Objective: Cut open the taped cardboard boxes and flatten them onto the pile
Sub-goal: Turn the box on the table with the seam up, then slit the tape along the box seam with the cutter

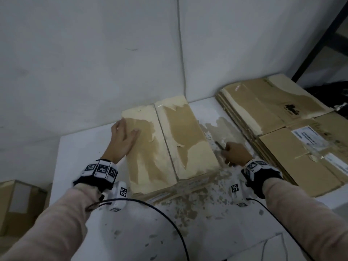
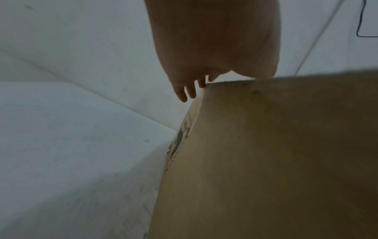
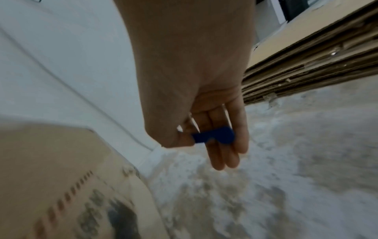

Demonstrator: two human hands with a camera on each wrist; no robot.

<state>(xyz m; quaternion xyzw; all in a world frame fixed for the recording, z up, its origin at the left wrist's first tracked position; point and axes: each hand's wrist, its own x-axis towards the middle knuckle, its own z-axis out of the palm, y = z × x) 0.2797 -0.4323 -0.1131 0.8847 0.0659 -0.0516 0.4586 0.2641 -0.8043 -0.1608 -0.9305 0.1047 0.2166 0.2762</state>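
Note:
A closed cardboard box [image 1: 169, 144] stands in the middle of the white table [image 1: 79, 151], its two top flaps meeting at a centre seam with torn paper patches. My left hand [image 1: 124, 136] lies flat with straight fingers on the left flap; in the left wrist view the left hand [image 2: 204, 48] reaches over the box [image 2: 266, 161] top edge. My right hand [image 1: 235, 153] hovers just right of the box and grips a small cutter [image 1: 219, 146], whose blue handle [image 3: 214, 137] shows between thumb and fingers. The pile of flattened cardboard [image 1: 282, 129] lies to the right.
Torn paper and tape scraps [image 1: 188, 204] litter the table between the box and the pile. Another cardboard box [image 1: 17, 204] sits low at the left beyond the table edge. A white wall runs behind the table. Black cables [image 1: 160, 213] hang from my wrists.

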